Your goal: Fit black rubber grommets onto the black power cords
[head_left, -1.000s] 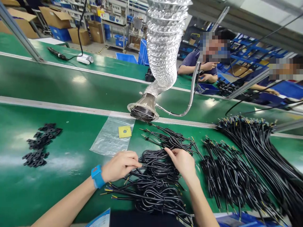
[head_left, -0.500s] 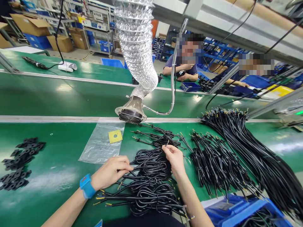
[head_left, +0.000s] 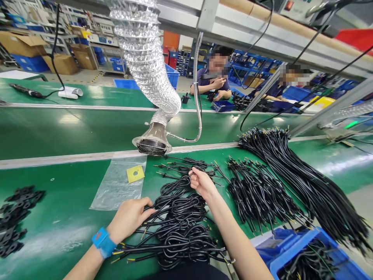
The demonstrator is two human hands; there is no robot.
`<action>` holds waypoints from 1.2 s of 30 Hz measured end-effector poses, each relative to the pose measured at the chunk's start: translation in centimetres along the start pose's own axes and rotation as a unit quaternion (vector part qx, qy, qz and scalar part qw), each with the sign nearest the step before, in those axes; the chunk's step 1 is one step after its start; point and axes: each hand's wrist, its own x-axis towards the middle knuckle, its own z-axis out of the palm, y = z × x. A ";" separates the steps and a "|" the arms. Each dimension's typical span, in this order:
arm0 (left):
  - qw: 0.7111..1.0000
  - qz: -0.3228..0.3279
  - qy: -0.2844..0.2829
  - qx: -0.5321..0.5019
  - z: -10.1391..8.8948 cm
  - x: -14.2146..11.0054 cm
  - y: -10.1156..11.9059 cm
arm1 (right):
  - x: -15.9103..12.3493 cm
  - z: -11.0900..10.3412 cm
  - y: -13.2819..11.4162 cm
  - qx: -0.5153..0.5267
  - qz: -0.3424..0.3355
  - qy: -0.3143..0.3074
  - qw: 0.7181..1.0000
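Several coiled black cables (head_left: 186, 243) with bare coloured wire ends lie stacked in front of me on the green bench. My right hand (head_left: 203, 184) pinches one end of the topmost coiled cable (head_left: 175, 186) between thumb and fingers. At the left of the pile, my left hand (head_left: 129, 216), with a blue band on its wrist, has thumb and forefinger closed around the same cable's other side. That coil sits slightly apart from the ones below it. Just beyond my right hand lie a few cables with small black fittings (head_left: 171, 166).
A clear plastic bag (head_left: 109, 190) with a yellow square card (head_left: 135, 174) lies left of the cables. Black plastic parts (head_left: 17, 217) are at far left. An extraction hood (head_left: 153, 140) hangs ahead. More cables (head_left: 256, 190) and a blue bin (head_left: 344, 264) are on the right. Two people sit opposite.
The view has swung a little to the right. My hands have drawn the top coil slightly away from the pile, the right hand still pinching its end.
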 end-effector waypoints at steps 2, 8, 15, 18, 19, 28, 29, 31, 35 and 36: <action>1.000 0.019 -0.003 0.024 -0.2 0.0 0.1 | -0.1 0.2 -0.4 0.054 0.035 -0.021 0.998; 0.997 0.048 -0.001 0.061 -0.5 -0.1 0.3 | -1.1 0.8 -1.2 0.070 0.042 -0.108 0.991; 0.993 0.077 0.038 0.077 0.2 0.1 0.4 | -6.6 2.9 -2.5 0.030 0.004 -0.193 0.981; 0.988 0.115 0.049 0.088 0.5 0.1 0.4 | -8.4 3.2 -3.1 0.022 -0.021 -0.217 0.976; 0.984 0.133 0.059 0.099 0.5 0.1 0.4 | -8.7 3.0 -3.4 0.015 -0.033 -0.214 0.976; 0.938 0.231 0.217 0.143 0.0 0.0 1.4 | -6.4 1.1 -4.7 -0.488 -0.474 0.278 0.679; 0.934 0.243 0.219 0.143 0.1 0.0 1.6 | -6.4 2.0 -4.1 -0.522 -0.492 0.225 0.659; 0.933 0.251 0.220 0.135 0.4 -0.1 1.7 | -6.7 4.3 -2.4 -0.585 -0.479 0.017 0.654; 0.943 0.220 0.221 0.111 0.4 -0.1 1.1 | -6.4 8.4 1.3 -0.576 -0.317 -0.306 0.688; 0.948 0.209 0.215 0.109 0.0 -0.1 0.8 | -6.0 8.8 1.8 -0.566 -0.289 -0.331 0.697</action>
